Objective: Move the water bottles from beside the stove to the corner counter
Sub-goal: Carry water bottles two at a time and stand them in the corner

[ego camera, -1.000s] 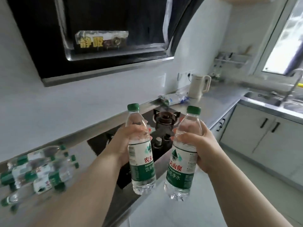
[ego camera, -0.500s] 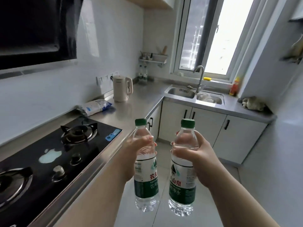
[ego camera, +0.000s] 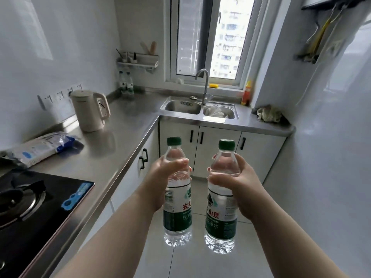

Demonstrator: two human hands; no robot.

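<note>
The carry is the step in hand. At the left edge lies the stove (ego camera: 30, 199). The steel counter (ego camera: 128, 117) runs from it past a blue-and-white packet (ego camera: 40, 147) and a cream kettle (ego camera: 90, 110) to the far corner. There two small bottles (ego camera: 126, 83) stand against the wall under a wall rack (ego camera: 138, 61).

Out over the floor, well apart from that corner, the left hand (ego camera: 160, 177) wraps its fingers round the shoulder of the left bottle (ego camera: 177, 199). Just beside it, the right bottle (ego camera: 221, 209) sits in the same curled grip of the right hand (ego camera: 240, 184). Both bottles hang upright with green caps on, close together but not touching.

The next move, as I judge it, calls for walking on to the corner. Both bottles must be lifted over the counter edge and set down upright near the pair there (past the kettle, short of the sink (ego camera: 178, 108)) without toppling them.

As for writing, the print on the packet and on the stove's blue sticker is too blurred to read. The left bottle shows red 农夫 above white 饮用 on its green band. The right bottle shows red 山泉 above white 净水. Those look like halves of one brand name, Nongfu Spring.
</note>
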